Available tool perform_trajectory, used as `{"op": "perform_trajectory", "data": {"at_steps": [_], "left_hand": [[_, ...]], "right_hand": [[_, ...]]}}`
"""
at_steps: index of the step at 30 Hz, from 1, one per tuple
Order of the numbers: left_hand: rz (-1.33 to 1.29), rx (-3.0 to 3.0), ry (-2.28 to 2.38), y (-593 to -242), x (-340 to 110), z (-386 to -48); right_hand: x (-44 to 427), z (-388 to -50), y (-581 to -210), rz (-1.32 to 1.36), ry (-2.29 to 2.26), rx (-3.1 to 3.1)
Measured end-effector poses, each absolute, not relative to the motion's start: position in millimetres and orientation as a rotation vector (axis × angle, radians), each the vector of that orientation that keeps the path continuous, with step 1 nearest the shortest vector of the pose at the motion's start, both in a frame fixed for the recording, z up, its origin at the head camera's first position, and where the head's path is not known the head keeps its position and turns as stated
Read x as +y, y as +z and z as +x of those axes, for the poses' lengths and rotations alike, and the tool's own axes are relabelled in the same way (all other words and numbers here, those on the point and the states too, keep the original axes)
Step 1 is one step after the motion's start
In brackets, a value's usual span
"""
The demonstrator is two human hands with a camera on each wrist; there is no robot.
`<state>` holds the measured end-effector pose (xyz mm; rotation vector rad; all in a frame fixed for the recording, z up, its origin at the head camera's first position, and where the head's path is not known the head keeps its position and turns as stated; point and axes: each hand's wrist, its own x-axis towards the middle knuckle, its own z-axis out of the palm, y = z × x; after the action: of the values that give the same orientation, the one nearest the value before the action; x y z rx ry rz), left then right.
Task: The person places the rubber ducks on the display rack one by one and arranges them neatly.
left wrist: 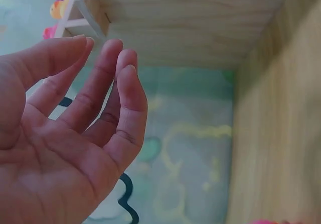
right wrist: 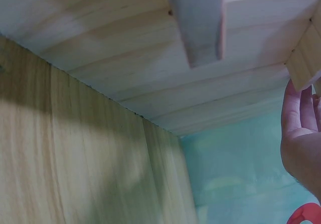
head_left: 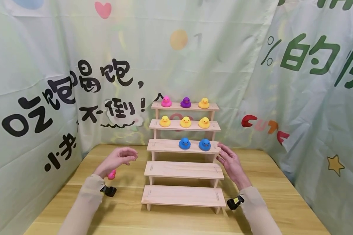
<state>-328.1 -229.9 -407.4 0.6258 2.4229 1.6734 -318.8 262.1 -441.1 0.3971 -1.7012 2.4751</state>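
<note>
A stepped wooden rack (head_left: 183, 169) stands on the table. Pink (head_left: 166, 101), purple (head_left: 186, 102) and yellow (head_left: 204, 103) rubber ducks line its top shelf. On the second shelf sit three yellow ducks (head_left: 185, 122). Two blue ducks (head_left: 184, 143) occupy the middle and right of the third. My left hand (head_left: 122, 158) hovers left of the rack, fingers loosely bent, holding nothing. Beneath that wrist a pink duck (head_left: 112, 175) lies on the table, partly hidden. My right hand (head_left: 231, 163) is at the third shelf's right end, its loosely extended fingers against the edge.
The two lower shelves (head_left: 183, 195) are bare wood. A light wooden table (head_left: 120, 209) carries the rack. Printed cloth (head_left: 223, 58) hangs behind and on both sides. Each wrist wears a small black camera (head_left: 109, 191).
</note>
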Motion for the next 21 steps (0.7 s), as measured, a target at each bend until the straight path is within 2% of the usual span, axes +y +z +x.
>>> {"op": "perform_trajectory", "data": {"at_steps": [11, 21], "left_hand": [[0.635, 2.495, 1.407, -417, -265, -329], [0.615, 2.472, 1.378, -430, -283, -330]], "right_hand": [[264, -318, -441, 0.385, 2.463, -1.727], [263, -318, -440, 0.396, 2.496, -1.696]]}}
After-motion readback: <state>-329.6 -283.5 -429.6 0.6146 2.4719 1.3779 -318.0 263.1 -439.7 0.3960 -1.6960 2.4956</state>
